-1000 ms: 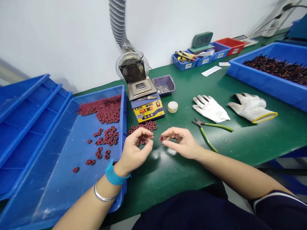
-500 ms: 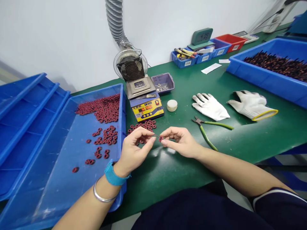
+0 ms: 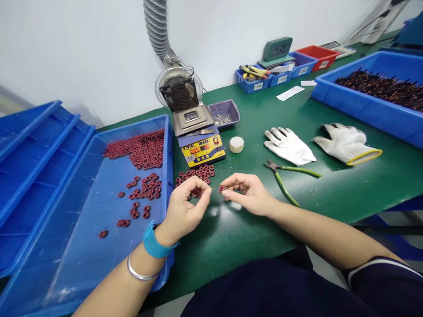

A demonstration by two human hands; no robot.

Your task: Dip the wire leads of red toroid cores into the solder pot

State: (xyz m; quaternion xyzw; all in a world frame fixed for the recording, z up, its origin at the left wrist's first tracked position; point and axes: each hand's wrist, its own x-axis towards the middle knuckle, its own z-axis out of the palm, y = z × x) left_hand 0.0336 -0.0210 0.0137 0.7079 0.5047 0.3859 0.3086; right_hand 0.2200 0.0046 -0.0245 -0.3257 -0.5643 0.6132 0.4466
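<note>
My right hand (image 3: 247,193) pinches a small red wound ring coil (image 3: 221,189) between thumb and fingers above the green bench. My left hand (image 3: 185,207) is closed in a pinch right beside it, fingertips at a thin wire lead coming off the coil. A small heap of the same red coils (image 3: 196,174) lies on the bench just behind my hands. More red coils (image 3: 140,149) are spread in the big blue tray (image 3: 99,246) at my left.
A solder pot with yellow front panel (image 3: 200,145) stands behind the heap, a fume fan (image 3: 179,93) and hose above it. Green-handled cutters (image 3: 286,178), two white gloves (image 3: 289,146), a small white pot (image 3: 236,144), a grey bin (image 3: 225,113) and a blue tray of dark coils (image 3: 373,99) lie to the right.
My hands came closer together; the left fingertips now meet the coil's lead, where a second ago they were a little apart. The view shifted slightly.
</note>
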